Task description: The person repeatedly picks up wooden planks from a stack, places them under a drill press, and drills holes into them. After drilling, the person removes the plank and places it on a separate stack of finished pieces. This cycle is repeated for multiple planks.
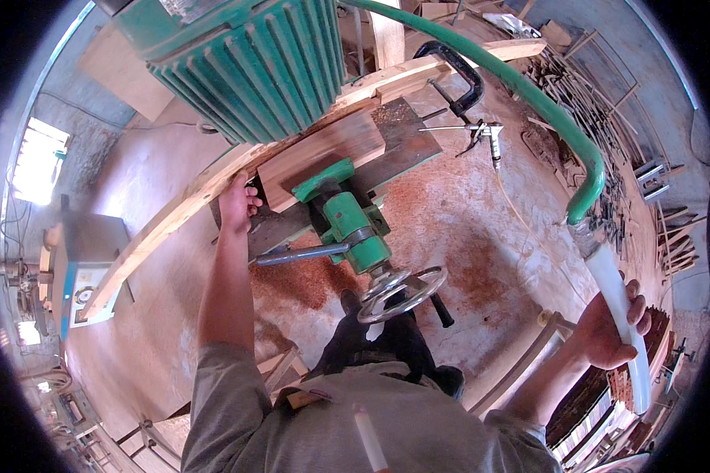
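Note:
My right hand [605, 327] is wrapped round the white sleeve [611, 284] on the end of a bent green lever [556, 118]. My left hand [240, 205] is at the left end of a brown wood block [323, 158], against the edge of a long pale board [189, 193]. Its fingers are curled, and I cannot see what, if anything, is inside them. A green screw clamp [347, 223] presses its jaw against the block's near side. It carries a metal handwheel [402, 295] and a grey lever [304, 253]. Above the block hangs a finned green motor [248, 75], hiding part of the board.
A black C-clamp [469, 83] grips the board's right part. Nearby hangs an air blow gun [493, 142] with a thin hose. Sawdust [304, 284] covers the floor under the machine. At left stands a grey cabinet [95, 248]; wood scraps [588, 102] are piled at far right.

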{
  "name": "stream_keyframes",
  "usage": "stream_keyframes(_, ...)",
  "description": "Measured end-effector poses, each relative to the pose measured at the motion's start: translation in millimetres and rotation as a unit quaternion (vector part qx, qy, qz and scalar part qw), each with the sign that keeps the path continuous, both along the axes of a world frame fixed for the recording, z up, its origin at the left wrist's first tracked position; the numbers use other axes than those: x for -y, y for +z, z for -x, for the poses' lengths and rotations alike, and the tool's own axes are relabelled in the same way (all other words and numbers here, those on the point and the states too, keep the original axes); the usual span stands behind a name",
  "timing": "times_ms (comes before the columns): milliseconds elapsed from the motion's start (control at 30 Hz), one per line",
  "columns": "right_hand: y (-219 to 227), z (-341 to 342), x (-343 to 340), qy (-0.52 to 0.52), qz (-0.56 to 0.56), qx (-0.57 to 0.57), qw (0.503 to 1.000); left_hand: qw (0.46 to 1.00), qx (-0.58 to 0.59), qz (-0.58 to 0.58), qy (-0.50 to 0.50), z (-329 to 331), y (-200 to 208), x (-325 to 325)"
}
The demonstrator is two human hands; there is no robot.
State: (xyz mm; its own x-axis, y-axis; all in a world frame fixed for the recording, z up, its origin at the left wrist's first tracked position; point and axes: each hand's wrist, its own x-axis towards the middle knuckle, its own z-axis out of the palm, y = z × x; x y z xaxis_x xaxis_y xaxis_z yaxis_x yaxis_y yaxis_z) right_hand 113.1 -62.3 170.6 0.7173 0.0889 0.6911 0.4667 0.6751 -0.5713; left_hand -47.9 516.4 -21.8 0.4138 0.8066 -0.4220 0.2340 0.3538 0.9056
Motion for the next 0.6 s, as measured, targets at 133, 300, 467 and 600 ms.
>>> stream_keyframes(133, -18, 8, 1, -0.031, 0.004, -0.028, 0.999, 1.000, -0.007, -0.005, 0.001, -1, 3, 2)
stream_keyframes(300, -62, 23, 4, -0.034, 0.021, -0.073, 0.997, 1.000, -0.016, -0.007, 0.002, -2, 3, 2)
stream_keyframes(467, -34, 13, 9, -0.052, 0.034, -0.028, 0.998, 1.000, -0.025, 0.008, 0.002, -4, 2, -2)
stream_keyframes(600, 84, -12, -22, -0.137, -0.147, -0.059, 0.978, 1.000, 0.004, 0.014, 0.003, -1, -2, -3)
